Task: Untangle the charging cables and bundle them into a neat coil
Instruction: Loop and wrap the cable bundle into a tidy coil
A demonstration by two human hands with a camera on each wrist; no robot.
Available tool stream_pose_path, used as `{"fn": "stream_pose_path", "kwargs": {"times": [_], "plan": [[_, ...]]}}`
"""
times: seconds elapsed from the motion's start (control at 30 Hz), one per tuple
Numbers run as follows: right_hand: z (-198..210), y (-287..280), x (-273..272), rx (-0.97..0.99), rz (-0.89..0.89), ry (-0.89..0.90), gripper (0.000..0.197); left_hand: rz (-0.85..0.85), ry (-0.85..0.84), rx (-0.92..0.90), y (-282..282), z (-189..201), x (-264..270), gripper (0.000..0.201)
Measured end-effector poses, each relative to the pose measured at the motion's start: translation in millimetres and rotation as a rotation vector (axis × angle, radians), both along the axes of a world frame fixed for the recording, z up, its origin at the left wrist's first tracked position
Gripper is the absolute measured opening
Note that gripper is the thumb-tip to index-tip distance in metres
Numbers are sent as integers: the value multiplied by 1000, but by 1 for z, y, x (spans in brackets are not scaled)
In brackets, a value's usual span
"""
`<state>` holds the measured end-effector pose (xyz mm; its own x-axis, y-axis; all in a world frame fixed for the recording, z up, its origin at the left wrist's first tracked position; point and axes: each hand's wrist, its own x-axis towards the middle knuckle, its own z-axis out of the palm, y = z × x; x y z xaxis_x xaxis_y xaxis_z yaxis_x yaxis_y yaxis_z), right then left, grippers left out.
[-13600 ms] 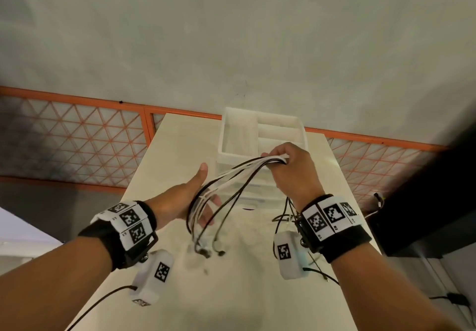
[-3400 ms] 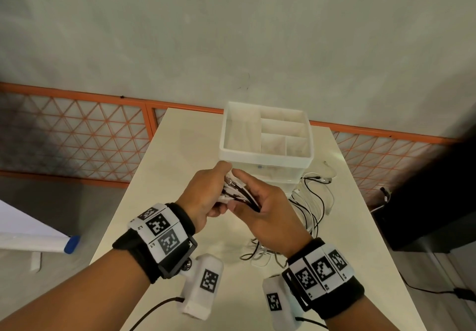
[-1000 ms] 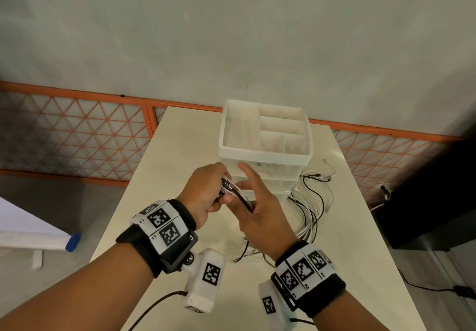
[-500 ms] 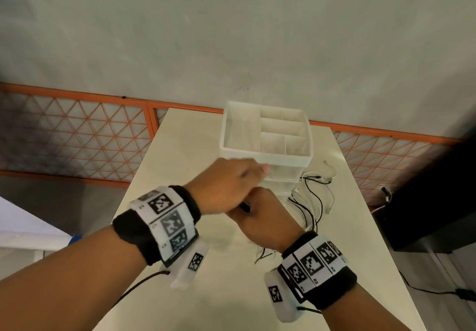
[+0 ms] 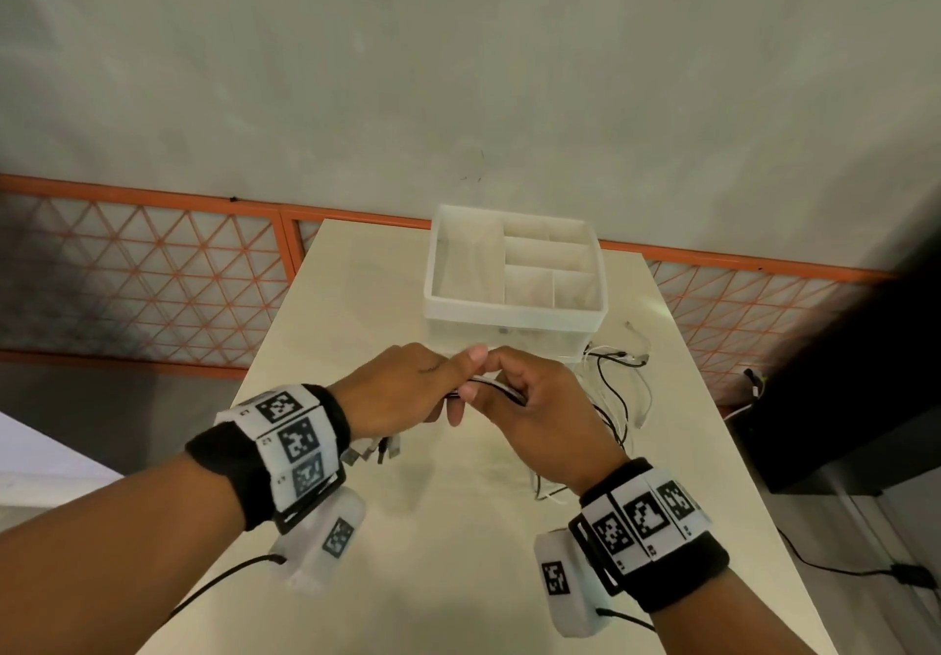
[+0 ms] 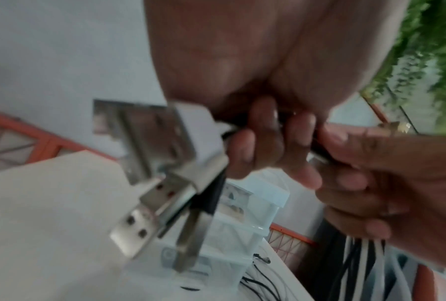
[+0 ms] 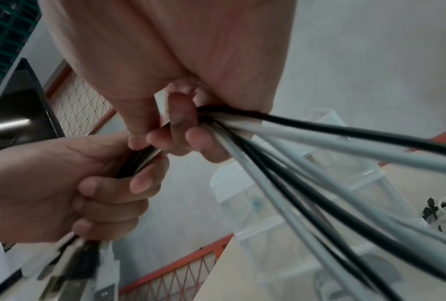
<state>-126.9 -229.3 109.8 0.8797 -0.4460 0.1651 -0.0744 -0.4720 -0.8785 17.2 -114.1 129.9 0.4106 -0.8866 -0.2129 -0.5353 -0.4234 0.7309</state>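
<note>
The left hand (image 5: 402,389) is closed round the bundle of black and white charging cables (image 7: 294,163) just behind their plugs (image 6: 165,183), which stick out below its little-finger side. The right hand (image 5: 534,415) pinches the same bundle right beside it, thumb and fingertips curled on the strands, so the two hands touch above the middle of the desk (image 5: 458,552). From the right hand the cables fan down and away to a loose heap (image 5: 616,389) lying on the desk to the right, beside the clear plastic organiser (image 5: 514,308).

Judging by this, the untangling looks largely done at the plug end, where the strands run side by side, and the step in hand is gathering them for coiling; no loop has been formed yet. The next move probably calls for the left hand to hold the plug end fast as an anchor while the right slides along the strands and brings back an even loop, without letting single strands slip out.

The free heap lies near the right edge of the desk, and one white cable end (image 5: 644,420) reaches toward it, so slack could slide off when pulled. The organiser stands just beyond the hands and could snag a loop. The near part of the desk, toward the person, offers open room for sweeping loops
</note>
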Motion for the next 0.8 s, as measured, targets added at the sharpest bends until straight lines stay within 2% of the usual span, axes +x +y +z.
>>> {"fn": "stream_pose_path", "kwargs": {"times": [0.07,0.17,0.23,0.33,0.4,0.47,0.53,0.6,0.67,0.73,0.77,0.8], "plan": [[-1,2,-2,12,2,-15,8,-27,60,5,3,1,3,65],[-5,2,-7,48,24,-14,26,111,137,-112,5,4,9,57],[-10,-5,-12,73,-7,55,28,250,263,-214,5,6,16,54],[-23,-19,-26,111,-56,155,44,397,517,-339,11,15,28,47],[-29,-24,-33,92,-88,137,39,398,645,-388,14,15,32,43],[-29,-23,-33,127,-156,31,31,404,707,-423,13,6,32,40],[-20,-17,-29,188,-230,-103,29,440,623,-418,6,-6,27,39],[-9,-7,-22,149,-224,-208,28,454,396,-391,1,-10,17,39],[-1,7,-14,63,-178,-282,27,379,257,-336,1,-5,1,54],[3,21,-5,-32,-151,-328,26,259,299,-275,-1,1,-15,84],[1,27,-1,-91,-144,-338,24,205,339,-281,-3,1,-21,90],[-3,32,2,-148,-130,-335,22,179,378,-315,-5,2,-26,84]]}}
